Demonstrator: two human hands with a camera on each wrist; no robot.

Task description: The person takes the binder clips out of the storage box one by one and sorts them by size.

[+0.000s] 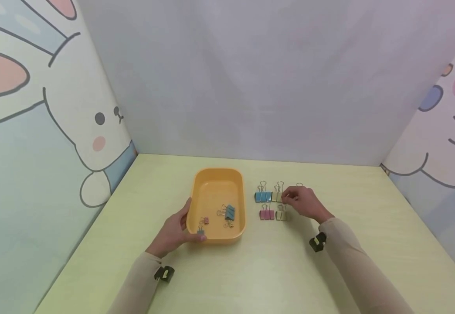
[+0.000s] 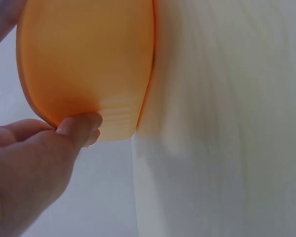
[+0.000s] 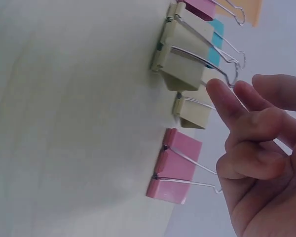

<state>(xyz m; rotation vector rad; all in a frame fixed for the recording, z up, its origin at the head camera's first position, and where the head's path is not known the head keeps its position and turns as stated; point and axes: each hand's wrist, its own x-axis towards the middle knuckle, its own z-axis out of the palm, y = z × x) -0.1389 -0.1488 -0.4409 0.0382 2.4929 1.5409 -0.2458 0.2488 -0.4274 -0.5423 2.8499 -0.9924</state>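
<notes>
Place with care the cream metal binder clip [image 1: 276,197], in the back row just beside the blue metal binder clip [image 1: 260,197]. Probably best to lift straight from its wire handles, near the bent fingers of the right hand [image 1: 307,204]; cannot tell whether pinching it. Avoid nudging the pink metal binder clip [image 1: 266,215] in front. Farther left, steady the orange plastic tray [image 1: 217,187], gripped at the rim by the left hand [image 1: 171,234].

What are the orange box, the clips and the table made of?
The box looks like smooth plastic: one even colour, rounded corners, a soft shine.
The clips are probably painted metal, with smooth coloured sides; their wire loops look like bare metal, silver and shiny.
The table shows faint grain lines, so maybe wood or a wood-look covering.
</notes>
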